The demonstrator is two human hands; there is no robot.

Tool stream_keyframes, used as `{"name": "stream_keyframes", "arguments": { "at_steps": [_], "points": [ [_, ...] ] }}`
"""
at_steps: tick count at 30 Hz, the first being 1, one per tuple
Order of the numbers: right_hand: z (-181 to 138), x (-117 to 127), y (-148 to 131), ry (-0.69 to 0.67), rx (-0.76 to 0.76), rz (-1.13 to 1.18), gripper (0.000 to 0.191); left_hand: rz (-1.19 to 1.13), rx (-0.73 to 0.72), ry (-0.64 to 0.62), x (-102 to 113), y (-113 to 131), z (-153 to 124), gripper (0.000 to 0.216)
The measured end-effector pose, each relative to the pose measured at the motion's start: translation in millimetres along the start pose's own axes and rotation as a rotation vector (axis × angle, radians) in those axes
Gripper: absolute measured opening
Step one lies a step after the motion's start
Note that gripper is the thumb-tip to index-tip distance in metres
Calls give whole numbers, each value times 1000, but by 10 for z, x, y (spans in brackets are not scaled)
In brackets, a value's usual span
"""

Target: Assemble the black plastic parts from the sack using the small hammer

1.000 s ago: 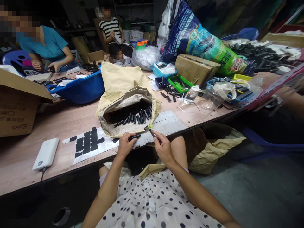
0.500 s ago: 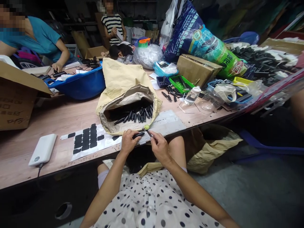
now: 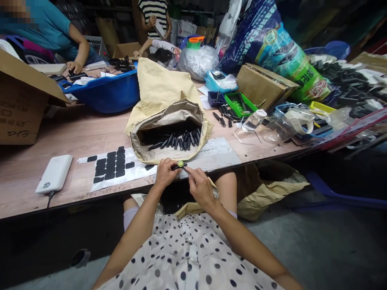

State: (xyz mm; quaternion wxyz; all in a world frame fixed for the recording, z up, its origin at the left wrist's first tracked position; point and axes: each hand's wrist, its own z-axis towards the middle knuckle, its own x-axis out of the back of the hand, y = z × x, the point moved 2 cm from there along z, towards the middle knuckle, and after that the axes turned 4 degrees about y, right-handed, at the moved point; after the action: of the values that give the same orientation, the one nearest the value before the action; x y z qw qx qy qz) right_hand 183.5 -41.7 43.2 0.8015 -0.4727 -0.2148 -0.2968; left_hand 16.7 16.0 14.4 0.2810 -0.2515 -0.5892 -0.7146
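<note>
My left hand [image 3: 165, 173] is closed in a pinch around a black pen-shaped part [image 3: 174, 166] at the table's front edge. My right hand [image 3: 202, 188] is closed on a thin stick tool with a round yellow-green head [image 3: 180, 164]. That head lies against the black part, or right over it; I cannot tell which. Most of the stick is hidden by my fingers. Just beyond my hands a yellow woven sack [image 3: 165, 82] lies with its mouth towards me, and several similar black parts [image 3: 180, 141] rest inside it.
To the left are a sheet of black stickers [image 3: 111, 167], a white power bank [image 3: 55, 173] with a cable, and a cardboard box [image 3: 22, 104]. Behind stands a blue basin [image 3: 105, 94]. Right of the sack are a green tray [image 3: 238, 105] and a bottle [image 3: 254, 121]. Other people work across the table.
The yellow-green head has moved left and slightly down, onto or over the black part. My right hand has followed it with the fingers straighter. The camera view has shifted a little.
</note>
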Motion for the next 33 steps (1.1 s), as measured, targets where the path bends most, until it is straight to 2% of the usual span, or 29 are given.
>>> {"name": "stream_keyframes", "arguments": {
  "at_steps": [6,11,13,16,19,23,26,30,33],
  "points": [
    [50,54,48,18,-45,28,42,-11,1,-3,0,-13,-6,11],
    [12,32,80,-17,-80,18,40,-14,5,1,10,-13,-11,11],
    [56,58,138,14,-98,38,41,-5,1,16,12,-6,-23,11],
    [259,184,350,143,-135,-10,41,32,-20,65,10,13,-51,10],
    [564,344,712,262,-248,-189,42,86,-43,103,-11,27,-78,11],
    [881,401,1157,205,-436,-431,42,128,-57,121,-56,8,-81,11],
    [946,318,1277,145,-467,-554,41,128,-73,131,-54,-17,-63,8],
    [909,205,1243,157,-420,-644,41,63,-195,155,42,15,-146,6],
    [897,182,1212,133,-415,-674,40,-16,-367,151,109,74,-392,9]
  ]
}}
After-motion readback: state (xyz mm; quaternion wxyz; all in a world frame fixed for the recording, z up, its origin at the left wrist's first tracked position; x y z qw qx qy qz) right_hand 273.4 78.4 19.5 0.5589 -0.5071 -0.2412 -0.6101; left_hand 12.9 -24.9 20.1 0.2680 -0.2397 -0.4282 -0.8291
